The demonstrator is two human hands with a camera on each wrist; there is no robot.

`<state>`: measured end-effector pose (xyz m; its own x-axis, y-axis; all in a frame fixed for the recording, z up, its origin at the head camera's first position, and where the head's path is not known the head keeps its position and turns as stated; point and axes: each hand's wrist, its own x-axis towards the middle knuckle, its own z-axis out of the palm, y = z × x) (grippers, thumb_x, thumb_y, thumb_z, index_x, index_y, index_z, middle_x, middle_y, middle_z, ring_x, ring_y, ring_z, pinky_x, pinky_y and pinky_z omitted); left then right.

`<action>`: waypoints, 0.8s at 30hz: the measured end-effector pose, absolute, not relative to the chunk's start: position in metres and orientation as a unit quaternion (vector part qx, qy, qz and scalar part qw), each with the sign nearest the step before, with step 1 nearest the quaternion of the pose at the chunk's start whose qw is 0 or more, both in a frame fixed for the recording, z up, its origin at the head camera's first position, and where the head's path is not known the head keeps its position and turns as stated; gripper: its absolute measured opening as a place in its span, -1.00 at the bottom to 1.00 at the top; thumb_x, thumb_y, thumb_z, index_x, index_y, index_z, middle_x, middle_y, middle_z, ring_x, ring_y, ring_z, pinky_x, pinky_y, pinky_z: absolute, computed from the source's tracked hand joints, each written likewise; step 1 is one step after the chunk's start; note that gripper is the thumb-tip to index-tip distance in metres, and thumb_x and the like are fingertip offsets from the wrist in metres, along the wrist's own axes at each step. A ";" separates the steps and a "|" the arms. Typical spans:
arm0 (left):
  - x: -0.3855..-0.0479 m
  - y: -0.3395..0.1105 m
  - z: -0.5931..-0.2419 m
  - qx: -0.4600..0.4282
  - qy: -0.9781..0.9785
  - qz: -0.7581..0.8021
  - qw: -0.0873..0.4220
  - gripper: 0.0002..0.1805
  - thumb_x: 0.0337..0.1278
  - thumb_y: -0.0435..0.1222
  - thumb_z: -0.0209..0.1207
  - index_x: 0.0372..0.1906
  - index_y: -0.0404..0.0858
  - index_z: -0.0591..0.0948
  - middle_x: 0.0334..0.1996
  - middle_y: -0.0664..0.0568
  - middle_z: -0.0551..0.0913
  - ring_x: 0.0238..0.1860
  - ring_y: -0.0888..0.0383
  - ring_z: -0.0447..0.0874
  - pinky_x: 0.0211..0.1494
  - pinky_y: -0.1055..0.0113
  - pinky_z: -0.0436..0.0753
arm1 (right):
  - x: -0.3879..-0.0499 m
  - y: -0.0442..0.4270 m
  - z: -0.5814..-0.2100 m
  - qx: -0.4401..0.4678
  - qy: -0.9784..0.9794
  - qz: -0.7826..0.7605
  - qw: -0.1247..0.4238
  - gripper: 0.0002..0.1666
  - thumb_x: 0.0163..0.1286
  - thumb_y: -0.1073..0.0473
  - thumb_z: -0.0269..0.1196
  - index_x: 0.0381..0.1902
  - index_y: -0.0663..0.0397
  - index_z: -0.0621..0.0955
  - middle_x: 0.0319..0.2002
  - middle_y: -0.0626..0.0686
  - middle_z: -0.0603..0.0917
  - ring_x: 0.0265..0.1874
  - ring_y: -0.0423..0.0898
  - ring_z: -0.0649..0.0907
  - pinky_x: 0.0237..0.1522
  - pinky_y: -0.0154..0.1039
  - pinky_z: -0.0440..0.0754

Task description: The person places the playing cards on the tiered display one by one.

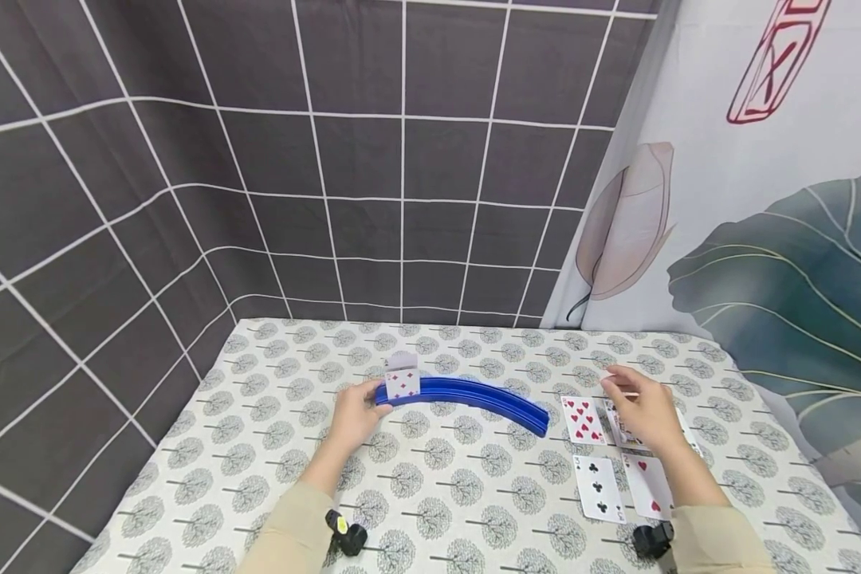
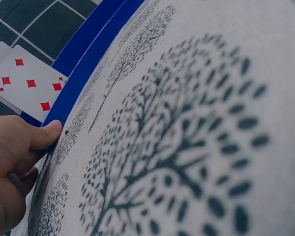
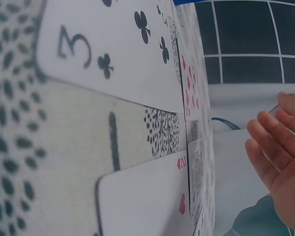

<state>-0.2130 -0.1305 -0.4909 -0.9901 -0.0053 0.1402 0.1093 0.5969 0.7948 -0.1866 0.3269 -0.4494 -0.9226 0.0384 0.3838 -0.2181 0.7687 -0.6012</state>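
Note:
My left hand (image 1: pixel 355 414) grips the left end of a curved blue card holder (image 1: pixel 473 391), its thumb (image 2: pixel 46 135) lying along the front side. A five of diamonds (image 1: pixel 402 383) stands in that end, with another card behind it. My right hand (image 1: pixel 646 410) hovers over playing cards at the right. Its thumb and forefinger are close together, while the other fingers (image 3: pixel 273 140) spread loosely. A thin dark line shows beside the thumb; I cannot tell whether it is a card's edge. Below lie a face card (image 1: pixel 617 430), partly hidden, and a two of hearts (image 1: pixel 647 486).
An eight of hearts (image 1: pixel 583 420) and a three of clubs (image 1: pixel 598 489) lie face up left of the right hand. Another card (image 1: pixel 689 430) shows partly behind that wrist. A tree-patterned cloth (image 1: pixel 466 478) covers the table. Dark tiled fabric (image 1: pixel 445 159) and a white curtain (image 1: pixel 696 199) hang behind.

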 end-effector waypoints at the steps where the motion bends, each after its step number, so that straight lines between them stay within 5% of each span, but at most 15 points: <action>1: -0.213 -0.131 -0.491 -0.029 -0.891 -0.448 0.064 -0.40 0.05 -0.40 0.43 0.26 -0.38 0.57 0.10 -0.30 0.68 0.18 -0.21 0.64 0.41 -0.06 0.51 | -0.186 0.327 -0.449 0.048 -0.921 0.337 0.189 -0.57 0.53 0.14 0.22 0.19 0.34 0.57 -0.09 0.34 0.74 -0.17 0.29 0.74 -0.14 0.10 0.78; 9: -0.213 -0.130 -0.492 -0.034 -0.889 -0.452 0.072 -0.40 0.03 -0.42 0.43 0.25 -0.39 0.58 0.10 -0.29 0.68 0.18 -0.21 0.64 0.40 -0.04 0.52 | -0.185 0.329 -0.446 0.040 -0.922 0.340 0.179 -0.55 0.55 0.12 0.20 0.22 0.34 0.56 -0.06 0.35 0.72 -0.14 0.31 0.73 -0.05 0.19 0.73; 15: -0.213 -0.128 -0.492 -0.040 -0.881 -0.465 0.076 -0.36 0.03 -0.48 0.41 0.29 -0.42 0.53 0.13 -0.35 0.64 0.15 -0.24 0.65 0.31 0.01 0.61 | -0.184 0.335 -0.445 0.028 -0.924 0.337 0.180 -0.53 0.55 0.09 0.20 0.22 0.33 0.56 -0.03 0.34 0.72 -0.13 0.29 0.73 -0.13 -0.03 0.78; 21: -0.214 -0.128 -0.494 -0.042 -0.878 -0.470 0.076 -0.36 0.05 -0.50 0.39 0.30 -0.45 0.51 0.10 -0.39 0.64 0.11 -0.24 0.68 0.22 0.05 0.67 | -0.181 0.340 -0.445 0.025 -0.927 0.331 0.176 -0.51 0.54 0.07 0.20 0.24 0.33 0.54 0.00 0.37 0.70 -0.10 0.32 0.72 -0.12 0.04 0.77; 24: -0.214 -0.128 -0.495 -0.042 -0.879 -0.470 0.073 -0.36 0.06 -0.49 0.39 0.30 -0.44 0.51 0.10 -0.38 0.65 0.11 -0.24 0.68 0.22 0.04 0.68 | -0.180 0.344 -0.445 0.023 -0.928 0.329 0.176 -0.50 0.54 0.08 0.21 0.24 0.34 0.54 0.00 0.38 0.69 -0.10 0.33 0.71 -0.15 -0.09 0.78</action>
<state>-0.2137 -0.1277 -0.4946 -0.9858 0.0059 0.1677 0.1427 0.5555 0.8192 -0.1799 0.3436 -0.4448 -0.9372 0.0719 0.3414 -0.1591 0.7828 -0.6016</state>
